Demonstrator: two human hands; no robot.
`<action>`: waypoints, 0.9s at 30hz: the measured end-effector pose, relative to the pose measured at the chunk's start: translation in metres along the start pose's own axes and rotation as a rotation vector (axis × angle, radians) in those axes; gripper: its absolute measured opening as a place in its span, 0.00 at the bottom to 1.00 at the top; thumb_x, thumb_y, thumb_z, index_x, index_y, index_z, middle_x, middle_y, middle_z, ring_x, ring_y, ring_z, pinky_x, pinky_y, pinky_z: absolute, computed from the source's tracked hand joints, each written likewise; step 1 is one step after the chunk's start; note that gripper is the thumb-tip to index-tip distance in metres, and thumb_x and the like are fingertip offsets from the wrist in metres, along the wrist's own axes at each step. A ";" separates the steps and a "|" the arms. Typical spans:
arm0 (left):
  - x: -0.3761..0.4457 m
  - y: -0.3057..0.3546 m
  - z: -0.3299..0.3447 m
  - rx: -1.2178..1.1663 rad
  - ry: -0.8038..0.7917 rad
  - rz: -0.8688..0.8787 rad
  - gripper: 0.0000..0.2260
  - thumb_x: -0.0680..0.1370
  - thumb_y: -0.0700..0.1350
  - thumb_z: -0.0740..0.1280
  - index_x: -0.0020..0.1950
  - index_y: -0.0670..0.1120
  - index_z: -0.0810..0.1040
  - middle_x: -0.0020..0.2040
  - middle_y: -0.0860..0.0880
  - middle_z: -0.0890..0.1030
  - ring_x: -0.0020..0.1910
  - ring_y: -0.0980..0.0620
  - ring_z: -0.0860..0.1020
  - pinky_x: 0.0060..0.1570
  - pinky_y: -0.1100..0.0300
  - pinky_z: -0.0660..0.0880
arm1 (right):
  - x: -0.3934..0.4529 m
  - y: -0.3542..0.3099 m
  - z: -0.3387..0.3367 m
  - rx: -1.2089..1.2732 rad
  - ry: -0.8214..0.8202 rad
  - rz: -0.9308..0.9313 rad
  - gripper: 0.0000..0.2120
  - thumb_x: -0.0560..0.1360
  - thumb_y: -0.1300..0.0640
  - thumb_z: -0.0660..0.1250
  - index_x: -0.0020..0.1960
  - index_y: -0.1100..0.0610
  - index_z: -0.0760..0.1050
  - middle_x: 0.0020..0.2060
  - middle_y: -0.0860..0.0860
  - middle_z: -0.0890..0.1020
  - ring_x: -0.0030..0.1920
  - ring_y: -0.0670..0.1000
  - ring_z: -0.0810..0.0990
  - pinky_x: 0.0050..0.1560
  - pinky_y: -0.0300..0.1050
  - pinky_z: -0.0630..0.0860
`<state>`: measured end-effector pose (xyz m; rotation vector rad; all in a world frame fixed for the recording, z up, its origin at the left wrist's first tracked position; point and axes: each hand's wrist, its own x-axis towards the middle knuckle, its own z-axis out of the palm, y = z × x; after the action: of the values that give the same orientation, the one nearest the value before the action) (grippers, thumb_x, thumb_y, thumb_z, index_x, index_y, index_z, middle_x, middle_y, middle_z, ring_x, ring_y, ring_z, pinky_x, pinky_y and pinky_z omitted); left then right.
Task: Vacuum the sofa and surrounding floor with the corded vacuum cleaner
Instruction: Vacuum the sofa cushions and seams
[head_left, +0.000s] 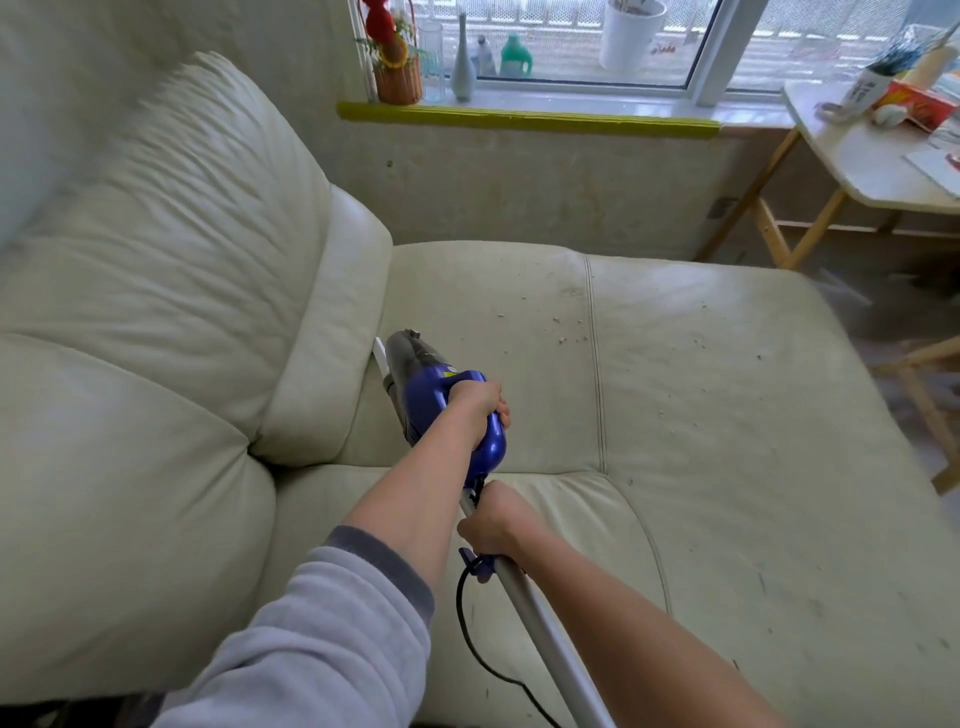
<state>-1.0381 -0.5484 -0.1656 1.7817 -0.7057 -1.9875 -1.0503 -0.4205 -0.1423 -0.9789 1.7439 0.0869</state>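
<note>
Two hands (475, 410) (491, 517) grip one vacuum (441, 400).

Blue corded vacuum cleaner (441, 400) points its nozzle far-left onto the cream sofa (675, 389) seat (crumbs right).

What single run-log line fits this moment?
left hand: grips vacuum | right hand: grips tube | crumbs: remain on sofa

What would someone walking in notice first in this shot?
First, the blue vacuum cleaner in mid-frame, nozzle aimed into the gap between the seat and back cushion of the cream sofa. The left hand grips its body and the right hand holds the silver tube behind it. Next, the crumbs scattered on the seat to the right of the nozzle.
</note>
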 end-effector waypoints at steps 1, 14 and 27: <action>-0.004 -0.005 0.000 -0.021 -0.016 -0.026 0.15 0.82 0.37 0.54 0.35 0.43 0.63 0.31 0.48 0.66 0.26 0.53 0.63 0.26 0.64 0.61 | -0.005 0.004 0.004 -0.007 0.002 0.000 0.09 0.73 0.67 0.59 0.52 0.61 0.68 0.39 0.59 0.82 0.35 0.56 0.81 0.49 0.51 0.82; -0.062 -0.058 -0.013 -0.077 -0.045 -0.110 0.15 0.82 0.37 0.54 0.35 0.44 0.63 0.31 0.49 0.63 0.27 0.55 0.60 0.27 0.65 0.58 | -0.057 0.039 0.046 0.004 -0.031 0.033 0.05 0.75 0.67 0.58 0.44 0.58 0.66 0.32 0.57 0.79 0.30 0.54 0.78 0.45 0.49 0.81; -0.104 -0.091 -0.009 -0.116 -0.060 -0.116 0.16 0.82 0.36 0.49 0.34 0.44 0.60 0.32 0.50 0.61 0.28 0.55 0.58 0.25 0.66 0.56 | -0.092 0.067 0.066 -0.075 -0.002 -0.004 0.04 0.75 0.65 0.61 0.44 0.58 0.68 0.34 0.55 0.79 0.28 0.52 0.78 0.39 0.43 0.80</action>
<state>-1.0113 -0.4159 -0.1372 1.7379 -0.5038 -2.1191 -1.0362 -0.2919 -0.1201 -1.0370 1.7472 0.1518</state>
